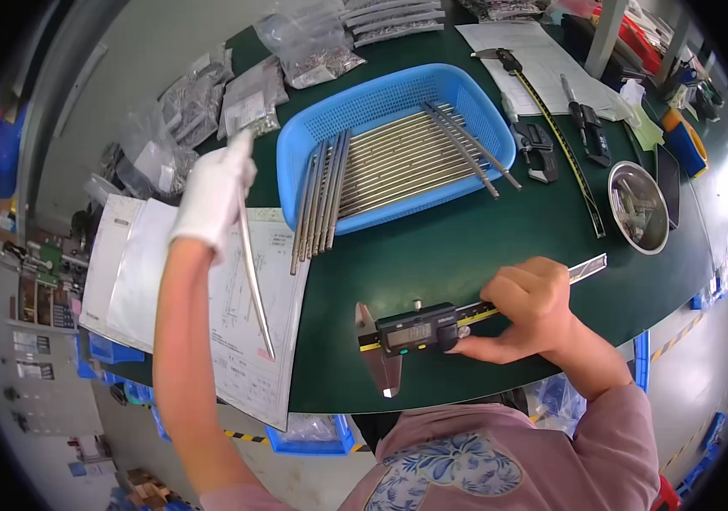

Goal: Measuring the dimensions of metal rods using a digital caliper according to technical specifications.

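Note:
My left hand (213, 192), in a white glove, holds a long thin metal rod (253, 277) raised over a paper drawing (249, 341). My bare right hand (530, 307) grips the beam of a digital caliper (411, 334) that lies on the green table near its front edge, jaws pointing toward me. A blue plastic basket (398, 94) behind holds many metal rods (398, 157), several of them sticking out over its rim.
Clear bags of small parts (313, 43) lie at the back left. Further calipers (538, 149), a steel ruler (564, 145), a round metal bowl (638, 209) and paper sheets (534, 51) sit to the right. Blue bins (313, 434) stand under the table.

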`<act>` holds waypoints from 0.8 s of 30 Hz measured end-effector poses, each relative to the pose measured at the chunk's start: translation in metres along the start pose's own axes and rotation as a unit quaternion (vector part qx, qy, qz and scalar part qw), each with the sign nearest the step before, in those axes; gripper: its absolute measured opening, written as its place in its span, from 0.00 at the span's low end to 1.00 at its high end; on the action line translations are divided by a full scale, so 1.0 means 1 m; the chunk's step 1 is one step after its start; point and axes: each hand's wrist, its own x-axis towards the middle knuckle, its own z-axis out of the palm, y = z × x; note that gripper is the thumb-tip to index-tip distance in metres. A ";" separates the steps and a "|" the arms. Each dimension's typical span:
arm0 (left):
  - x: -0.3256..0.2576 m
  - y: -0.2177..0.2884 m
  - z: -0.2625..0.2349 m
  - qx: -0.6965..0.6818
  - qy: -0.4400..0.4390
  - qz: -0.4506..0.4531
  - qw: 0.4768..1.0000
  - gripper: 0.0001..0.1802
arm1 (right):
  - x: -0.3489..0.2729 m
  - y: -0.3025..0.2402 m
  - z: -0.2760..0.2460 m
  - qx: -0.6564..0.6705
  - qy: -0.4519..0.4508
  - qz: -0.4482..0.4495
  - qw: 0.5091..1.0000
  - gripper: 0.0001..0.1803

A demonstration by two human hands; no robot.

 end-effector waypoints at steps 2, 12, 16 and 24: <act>0.015 0.023 0.010 0.136 0.010 0.023 0.990 0.29 | 0.000 -0.001 0.004 -0.015 0.011 -0.007 1.000 0.29; 0.059 0.045 0.076 0.474 -0.030 0.069 0.877 0.27 | -0.008 -0.007 -0.004 0.008 -0.017 0.016 1.000 0.28; 0.060 0.051 0.074 0.540 -0.071 0.088 0.834 0.26 | -0.005 -0.005 0.002 0.023 0.002 0.024 0.999 0.27; 0.055 0.054 0.078 0.528 0.007 0.278 0.803 0.18 | -0.009 -0.005 -0.003 0.047 -0.024 0.031 0.998 0.25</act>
